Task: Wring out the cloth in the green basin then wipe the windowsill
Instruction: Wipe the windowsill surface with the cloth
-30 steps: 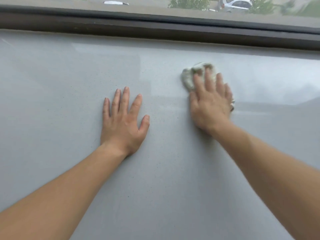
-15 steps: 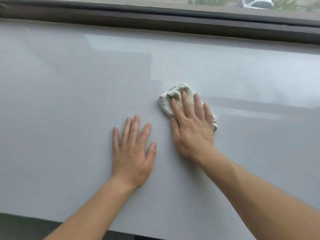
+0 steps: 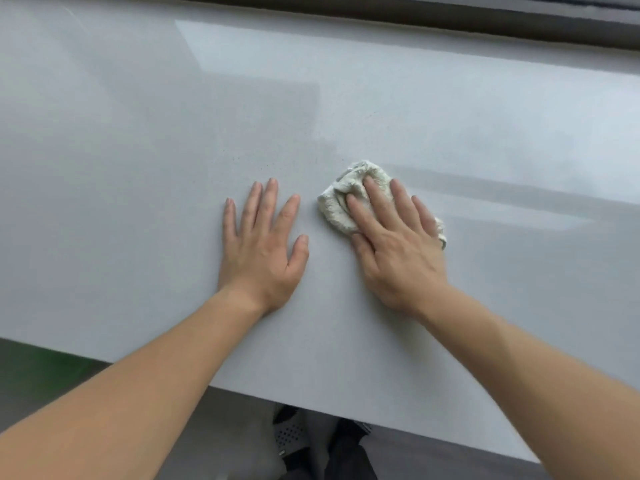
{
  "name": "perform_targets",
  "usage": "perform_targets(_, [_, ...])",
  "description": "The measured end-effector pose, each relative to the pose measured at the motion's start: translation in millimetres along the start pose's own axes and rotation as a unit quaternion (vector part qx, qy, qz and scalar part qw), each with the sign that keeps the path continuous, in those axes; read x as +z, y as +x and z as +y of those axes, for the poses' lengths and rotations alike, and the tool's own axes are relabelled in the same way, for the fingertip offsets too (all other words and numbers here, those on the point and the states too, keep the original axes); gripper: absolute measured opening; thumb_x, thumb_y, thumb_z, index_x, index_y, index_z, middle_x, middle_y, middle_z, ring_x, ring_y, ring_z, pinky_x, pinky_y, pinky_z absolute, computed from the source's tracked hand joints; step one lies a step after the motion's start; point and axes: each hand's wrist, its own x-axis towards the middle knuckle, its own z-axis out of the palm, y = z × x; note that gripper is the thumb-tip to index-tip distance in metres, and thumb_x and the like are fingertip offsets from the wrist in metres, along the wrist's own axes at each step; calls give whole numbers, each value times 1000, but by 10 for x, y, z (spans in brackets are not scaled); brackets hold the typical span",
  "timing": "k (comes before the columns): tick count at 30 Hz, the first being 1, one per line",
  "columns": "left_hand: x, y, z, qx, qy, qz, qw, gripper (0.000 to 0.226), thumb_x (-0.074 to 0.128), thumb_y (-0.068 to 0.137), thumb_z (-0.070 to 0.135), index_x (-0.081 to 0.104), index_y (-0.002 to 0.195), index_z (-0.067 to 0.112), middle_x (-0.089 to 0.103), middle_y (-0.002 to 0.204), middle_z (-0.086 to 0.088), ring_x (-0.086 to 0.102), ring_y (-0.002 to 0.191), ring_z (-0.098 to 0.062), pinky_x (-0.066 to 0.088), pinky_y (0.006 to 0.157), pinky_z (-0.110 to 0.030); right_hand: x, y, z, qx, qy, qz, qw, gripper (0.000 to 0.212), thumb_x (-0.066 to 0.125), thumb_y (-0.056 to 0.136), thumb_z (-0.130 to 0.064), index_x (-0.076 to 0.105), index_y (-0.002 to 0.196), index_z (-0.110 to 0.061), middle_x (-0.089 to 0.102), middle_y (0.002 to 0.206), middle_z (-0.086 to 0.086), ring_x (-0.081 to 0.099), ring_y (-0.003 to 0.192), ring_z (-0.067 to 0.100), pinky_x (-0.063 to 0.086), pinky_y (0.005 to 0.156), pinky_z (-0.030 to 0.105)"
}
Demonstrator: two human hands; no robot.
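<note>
A crumpled off-white cloth (image 3: 337, 206) lies on the wide pale grey windowsill (image 3: 138, 168), near its middle. My right hand (image 3: 394, 244) presses flat on the cloth with straight fingers, covering most of it. My left hand (image 3: 263, 247) rests palm down on the bare sill just left of the cloth, fingers spread, a small gap between thumb and cloth. A blurred green patch (image 3: 65, 367) below the sill's front edge at lower left may be the basin; I cannot tell.
The dark window frame (image 3: 450, 15) runs along the far edge of the sill. The sill's front edge crosses the lower part of the view. Below it are a grey floor and dark shoes (image 3: 311, 441). A damp streak (image 3: 502, 188) marks the sill right of the cloth.
My right hand has dragged the cloth toward me and leftward, close to my left hand. The view has tilted down, bringing the sill's front edge and the floor into sight.
</note>
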Motion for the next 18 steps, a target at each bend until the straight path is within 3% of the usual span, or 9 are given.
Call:
perform_targets(2, [-3,2,-5,0,5,0,1000,67,22,93,51,23,155,27,6,167,-4,-2,153,-20,-5,122,-52,-81,108,306,22,-4,-4,1000,53,27,103,-48,19,156,-42,7,167,-13,0,154,19,-1,123,38])
perform_targets(4, [0,3,-2,-1,3,-4,1000,67,21,93,52,20,156,28,3,167,-3,-5,153,-18,-6,122,-51,-156,257,508,124,23,15,992,54,28,103,-47,19,156,-42,3,168,-13,-2,154,20,-2,123,39])
perform_targets(7, [6,24,-5,-5,-3,-5,1000,67,20,93,52,18,156,28,1,167,-2,-7,153,-18,-8,121,-51,-74,242,242,213,25,42,976,56,25,102,-45,17,157,-39,1,168,-9,-3,154,24,-2,123,43])
perform_targets(12, [-28,-52,-89,31,-87,17,996,68,29,93,49,25,154,19,13,166,-6,3,153,-19,-12,119,-55,145,-580,-321,40,-1,1,999,54,21,103,-48,17,156,-42,4,168,-11,-3,155,22,-2,123,41])
perform_targets(14, [-74,-220,-119,56,-84,34,994,65,30,94,46,31,151,15,20,164,-8,8,153,-21,-13,118,-58,88,-613,-110,34,-4,-4,999,53,21,103,-50,19,156,-43,5,167,-13,-1,154,20,-3,123,38])
perform_targets(18, [-37,-776,-185,65,-45,3,997,65,23,95,49,30,151,17,16,165,-8,3,153,-25,-14,118,-56,23,-444,58,240,52,32,969,53,21,104,-45,16,157,-41,-1,168,-12,-5,154,21,-4,123,40])
